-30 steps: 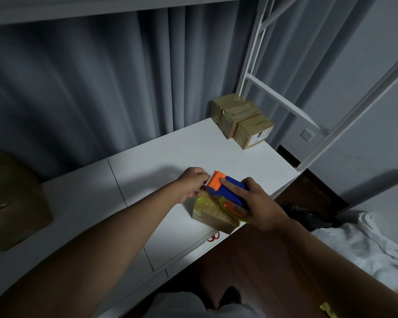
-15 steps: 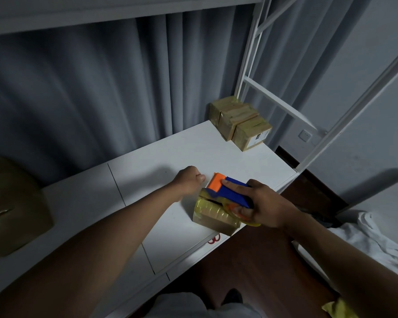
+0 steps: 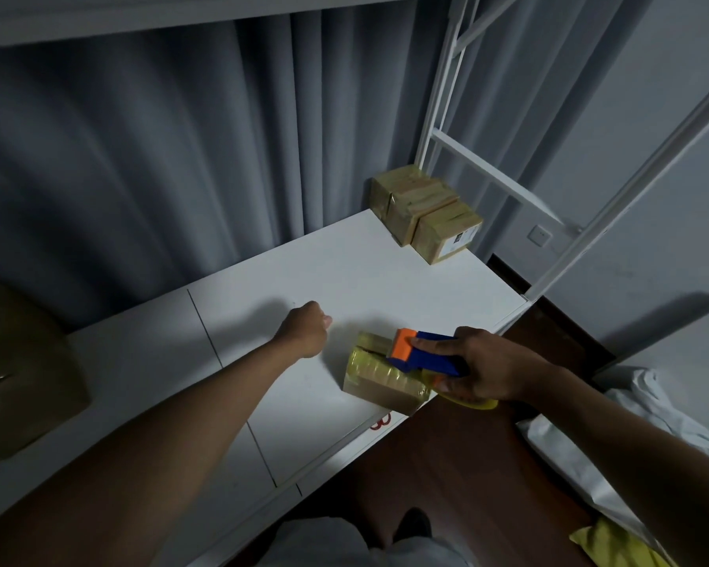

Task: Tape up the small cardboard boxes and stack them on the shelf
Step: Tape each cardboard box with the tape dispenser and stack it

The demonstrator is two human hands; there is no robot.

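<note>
Cardboard small box (image 3: 379, 376) at white shelf (image 3: 263, 304) front edge, unbraced: left hand (image 3: 306, 331) fisted empty beside it. Right hand (image 3: 481, 368) grips blue-orange tape dispenser (image 3: 424, 354); pull could drag box off.

The left hand (image 3: 308, 330), earlier touching the box (image 3: 381, 376), now lies apart from it, toward frame centre. The right hand (image 3: 486, 368) has drawn the tape dispenser (image 3: 424, 356) rightward across the box top.

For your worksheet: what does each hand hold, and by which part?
Right hand grips the tape dispenser by its blue body. Left hand holds nothing.
</note>
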